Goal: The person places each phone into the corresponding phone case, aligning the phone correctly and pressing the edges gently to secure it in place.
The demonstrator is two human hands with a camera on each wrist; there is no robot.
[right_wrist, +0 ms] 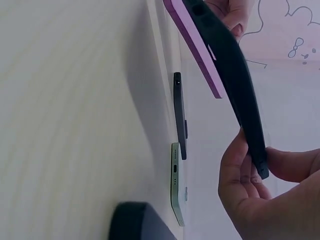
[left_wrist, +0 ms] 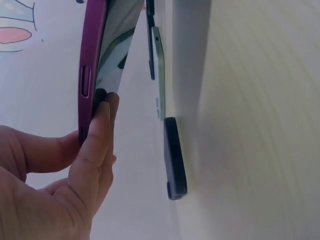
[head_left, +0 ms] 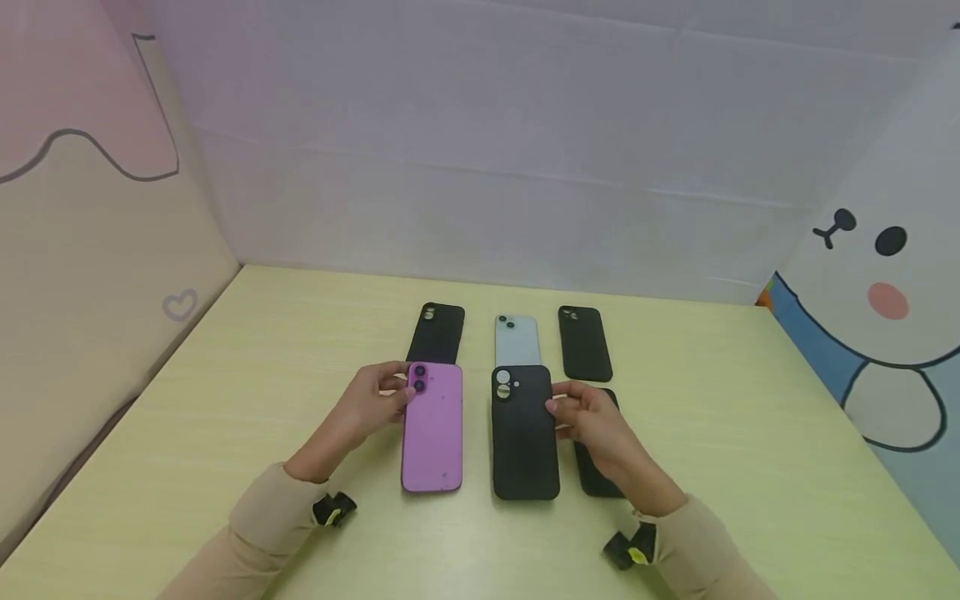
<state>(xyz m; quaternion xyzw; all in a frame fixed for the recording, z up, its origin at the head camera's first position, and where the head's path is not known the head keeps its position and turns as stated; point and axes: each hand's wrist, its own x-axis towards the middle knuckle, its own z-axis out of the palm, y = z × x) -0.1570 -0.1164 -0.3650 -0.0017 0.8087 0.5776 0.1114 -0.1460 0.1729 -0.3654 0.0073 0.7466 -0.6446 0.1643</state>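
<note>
Your L hand (head_left: 372, 405) pinches the pink phone (head_left: 433, 433), R hand (head_left: 598, 425) the case (head_left: 526, 446), side by side above the table (head_left: 750, 417). Phone's prob. stiff, slick, breakable: hold its edges; case prob. light, bendy: grip the rim.

In front of you, a pale yellow surface (head_left: 712, 433) meets a creased whitish wall (head_left: 487, 167). Your right panel (head_left: 903, 342) shows a cartoon face (head_left: 862, 271) (pink cheek (head_left: 888, 301) included); your left panel (head_left: 90, 258) bears a small heart (head_left: 180, 305).

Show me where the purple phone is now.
In the head view, the purple phone is left of centre, held above the table by the left hand, beside the black case in the right hand.
</note>
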